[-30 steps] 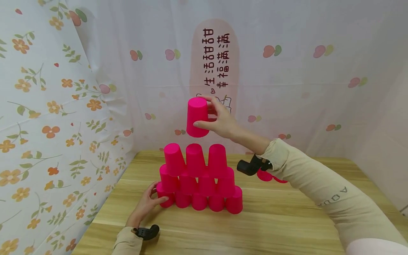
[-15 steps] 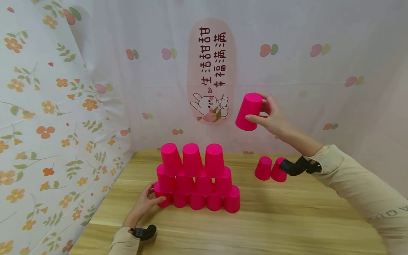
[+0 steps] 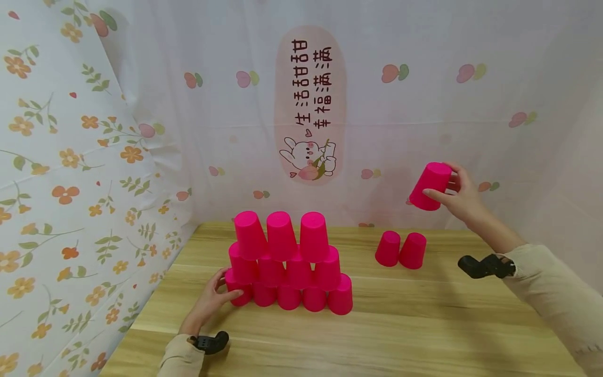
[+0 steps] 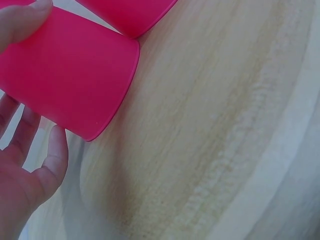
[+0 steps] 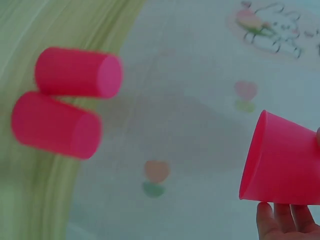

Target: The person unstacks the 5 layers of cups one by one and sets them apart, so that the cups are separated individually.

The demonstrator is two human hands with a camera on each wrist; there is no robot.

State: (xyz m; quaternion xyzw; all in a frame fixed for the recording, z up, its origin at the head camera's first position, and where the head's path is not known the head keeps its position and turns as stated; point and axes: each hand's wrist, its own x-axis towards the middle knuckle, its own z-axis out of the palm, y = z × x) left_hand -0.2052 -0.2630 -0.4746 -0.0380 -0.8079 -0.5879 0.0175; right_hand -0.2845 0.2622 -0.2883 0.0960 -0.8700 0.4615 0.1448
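Observation:
Pink plastic cups, all upside down, form a stack (image 3: 281,235) in three tiers on the wooden table. At its lower left, my left hand (image 3: 212,301) holds the end cup (image 4: 70,70) of the bottom row, thumb on one side and fingers on the other, as the left wrist view shows. Up in the air to the right, my right hand (image 3: 459,193) grips another pink cup (image 3: 431,186), mouth down and slightly tilted. The right wrist view shows fingers (image 5: 284,217) along that cup's side.
Two more upside-down cups, a left one (image 3: 388,248) and a right one (image 3: 413,251), stand side by side toward the table's back edge, below the held cup. A printed curtain (image 3: 226,157) hangs behind the wooden table (image 3: 377,324).
My right hand has carried its cup from above the stack to the right, then lower, past the two separate cups. The left hand keeps its place at the bottom row.

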